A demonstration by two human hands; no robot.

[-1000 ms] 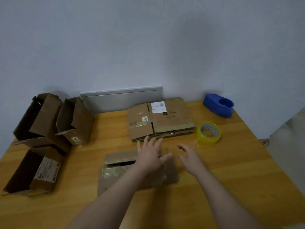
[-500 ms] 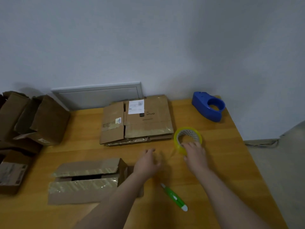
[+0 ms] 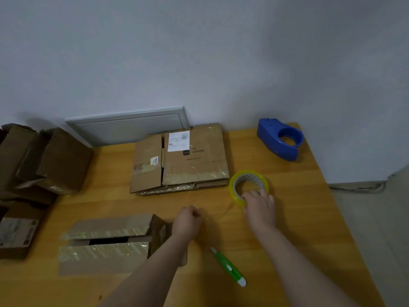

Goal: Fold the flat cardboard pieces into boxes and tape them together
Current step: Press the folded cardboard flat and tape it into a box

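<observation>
A yellow-rimmed roll of clear tape point(image 3: 247, 181) lies on the wooden table point(image 3: 298, 218), and my right hand point(image 3: 260, 206) grips its near rim. My left hand point(image 3: 187, 222) is just left of it with curled fingers, and a faint clear strip of tape point(image 3: 221, 212) runs from those fingers to the roll. A half-folded cardboard box point(image 3: 106, 242) with a dark gap between its flaps lies under my left forearm. A stack of flat cardboard pieces point(image 3: 183, 162) sits behind the hands.
A green and white cutter point(image 3: 228, 267) lies between my forearms. A blue tape dispenser point(image 3: 281, 138) stands at the back right corner. Several folded boxes point(image 3: 55, 160) crowd the table's left side. A grey panel point(image 3: 128, 127) leans against the wall.
My view swung right. My right hand reached the tape roll and closed on its rim. My left hand left the box, moved toward the roll and curled its fingers.
</observation>
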